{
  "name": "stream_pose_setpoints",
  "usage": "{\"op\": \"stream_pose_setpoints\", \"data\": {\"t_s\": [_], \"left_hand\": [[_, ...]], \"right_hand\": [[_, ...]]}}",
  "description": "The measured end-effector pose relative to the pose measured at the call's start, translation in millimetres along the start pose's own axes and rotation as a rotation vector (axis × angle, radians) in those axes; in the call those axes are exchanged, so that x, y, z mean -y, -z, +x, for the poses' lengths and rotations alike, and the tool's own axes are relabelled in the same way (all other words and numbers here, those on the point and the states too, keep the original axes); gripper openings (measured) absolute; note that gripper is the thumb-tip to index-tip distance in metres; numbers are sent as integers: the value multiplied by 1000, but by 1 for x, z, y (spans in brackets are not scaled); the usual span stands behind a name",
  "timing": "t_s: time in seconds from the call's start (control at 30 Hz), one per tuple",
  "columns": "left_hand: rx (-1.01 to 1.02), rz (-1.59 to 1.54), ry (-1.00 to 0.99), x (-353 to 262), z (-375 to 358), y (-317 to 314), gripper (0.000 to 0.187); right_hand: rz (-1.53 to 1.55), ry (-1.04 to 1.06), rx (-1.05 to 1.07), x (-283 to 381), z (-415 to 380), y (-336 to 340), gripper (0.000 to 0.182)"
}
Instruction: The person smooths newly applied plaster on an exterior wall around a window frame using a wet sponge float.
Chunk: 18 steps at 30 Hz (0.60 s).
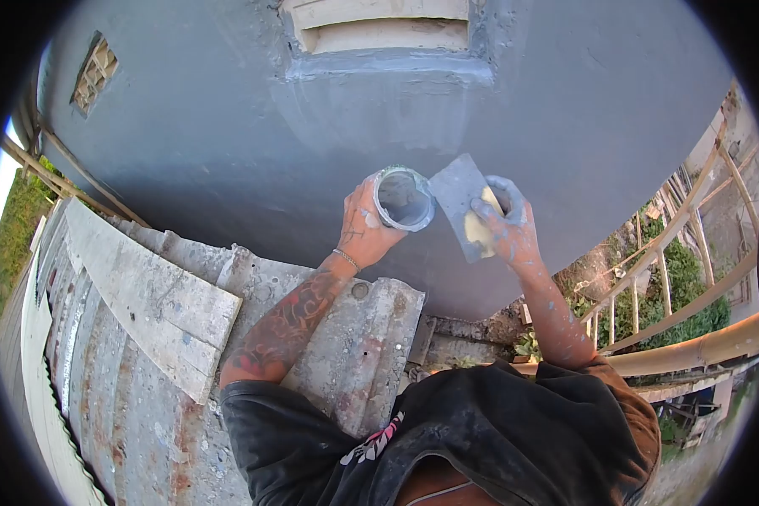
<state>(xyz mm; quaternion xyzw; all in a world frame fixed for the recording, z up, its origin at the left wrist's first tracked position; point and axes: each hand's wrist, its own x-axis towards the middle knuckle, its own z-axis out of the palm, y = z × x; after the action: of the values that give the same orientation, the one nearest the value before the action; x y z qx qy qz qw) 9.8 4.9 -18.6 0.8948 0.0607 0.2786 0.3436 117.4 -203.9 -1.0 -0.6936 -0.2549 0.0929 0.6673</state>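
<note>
In front of a grey-coated wall [337, 118], my left hand [364, 221] is wrapped round the side of an open container [405, 199]. Its rim is smeared grey, and grey residue coats the inside. My right hand [508, 221] grips a flat rectangular trowel [460, 192] by its pale yellow grip [478, 232]. The trowel's near edge comes right up to the container's rim. Grey splashes mark my right fingers and forearm.
A vent opening [385, 34] with a sill sits in the wall above, and a small lattice vent [94, 73] at upper left. Below lie corrugated roofing sheets [135, 363] with a loose board [164, 308]. Bamboo railing [683, 223] runs along the right, above plants.
</note>
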Motion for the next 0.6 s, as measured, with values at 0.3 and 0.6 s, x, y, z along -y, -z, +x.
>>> {"op": "stream_pose_setpoints", "data": {"t_s": [0.3,0.6], "left_hand": [[-130,364,-377,-13,1,4,65],[-107,445,-471,-21,0,5,61]], "right_hand": [[346,-536,115,-48,-27,-15,38],[251,-455,224,-45,-31,-13,38]]}}
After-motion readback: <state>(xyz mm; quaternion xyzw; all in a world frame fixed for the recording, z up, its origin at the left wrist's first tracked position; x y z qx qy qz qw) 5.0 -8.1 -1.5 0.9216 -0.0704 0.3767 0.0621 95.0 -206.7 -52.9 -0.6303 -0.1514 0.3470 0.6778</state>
